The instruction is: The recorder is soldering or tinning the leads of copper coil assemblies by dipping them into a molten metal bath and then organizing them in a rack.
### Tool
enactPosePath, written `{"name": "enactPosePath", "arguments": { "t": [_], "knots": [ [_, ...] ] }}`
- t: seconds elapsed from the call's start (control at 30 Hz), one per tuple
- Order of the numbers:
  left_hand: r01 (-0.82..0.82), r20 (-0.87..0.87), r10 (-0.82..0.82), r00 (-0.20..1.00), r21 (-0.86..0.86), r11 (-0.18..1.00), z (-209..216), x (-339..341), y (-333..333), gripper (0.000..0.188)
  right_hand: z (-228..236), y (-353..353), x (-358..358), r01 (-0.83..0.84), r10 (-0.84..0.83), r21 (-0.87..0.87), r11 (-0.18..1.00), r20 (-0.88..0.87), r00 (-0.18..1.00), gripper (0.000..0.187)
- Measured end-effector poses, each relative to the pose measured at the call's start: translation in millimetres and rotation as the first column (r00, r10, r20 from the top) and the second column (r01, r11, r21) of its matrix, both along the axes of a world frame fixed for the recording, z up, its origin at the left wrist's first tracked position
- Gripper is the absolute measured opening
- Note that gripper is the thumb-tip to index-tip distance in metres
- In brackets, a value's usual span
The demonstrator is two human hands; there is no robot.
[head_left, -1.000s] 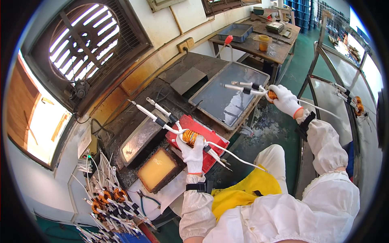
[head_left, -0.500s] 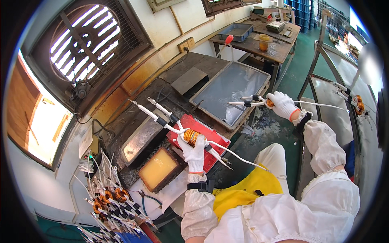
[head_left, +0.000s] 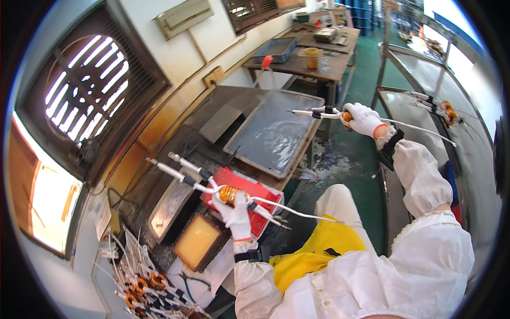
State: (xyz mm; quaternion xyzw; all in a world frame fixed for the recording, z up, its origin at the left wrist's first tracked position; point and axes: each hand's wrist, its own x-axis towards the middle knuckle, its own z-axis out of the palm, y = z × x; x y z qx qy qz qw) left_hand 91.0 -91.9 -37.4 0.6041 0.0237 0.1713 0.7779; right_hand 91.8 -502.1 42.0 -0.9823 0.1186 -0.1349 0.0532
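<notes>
My left hand (head_left: pixel 236 215), in a white glove, is closed around a copper-wound ring coil (head_left: pixel 228 195) with thick white leads. It is over a red box (head_left: pixel 249 186), one pair of leads pointing to the upper left, others to the lower right. My right hand (head_left: pixel 364 119), also gloved, grips a second ring coil (head_left: pixel 347 118) beyond the right side of a shallow tray (head_left: pixel 302 139). That coil's paired leads reach left over the tray's far right corner, and a single long lead trails right. Ripples spread across the tray's grey liquid surface.
A rusty square pot (head_left: pixel 212 250) of yellow molten-looking material sits left of the red box. Several similar coils (head_left: pixel 143 287) are heaped at the lower left beside pliers (head_left: pixel 188 284). A metal rack (head_left: pixel 380 95) bearing another coil (head_left: pixel 449 112) stands on the right.
The view has shifted right. My right hand and its coil have moved away from the tray's middle, and the ripples have spread wider. The left hand keeps its coil above the red box.
</notes>
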Motion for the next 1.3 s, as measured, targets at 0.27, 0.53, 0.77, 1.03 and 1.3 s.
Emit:
{"name": "enactPosePath", "arguments": {
  "t": [0.27,0.53,0.77,1.03,1.3],
  "knots": [
    [0.060,0.027,-0.063,0.998,0.092,0.994,-4.7,0.5,2.3,0.066,43.7,-67.2,-88.9,0.254,-0.256,-0.123,0.959,0.004,0.967,0.033],
    [0.032,-0.010,-0.031,0.999,0.162,0.986,-9.6,2.5,5.3,0.055,53.3,-168.1,-209.8,0.493,-0.487,-0.185,0.850,0.076,0.870,0.040],
    [0.045,-0.029,-0.041,0.999,0.143,0.989,-3.7,-4.0,1.9,0.058,44.9,-259.9,-306.9,0.843,-0.843,-0.222,0.490,0.127,0.523,0.038],
    [0.016,-0.033,-0.011,0.999,0.142,0.990,-0.6,-7.6,-2.7,0.061,-17.6,-305.5,-362.5,0.884,-0.853,-0.115,0.453,0.231,0.467,0.035],
    [-0.028,-0.011,0.032,0.999,0.226,0.974,-12.5,-1.5,1.3,0.060,-2.9,-282.7,-355.6,0.904,-0.935,-0.277,0.327,0.046,0.352,0.049]
  ]
}}
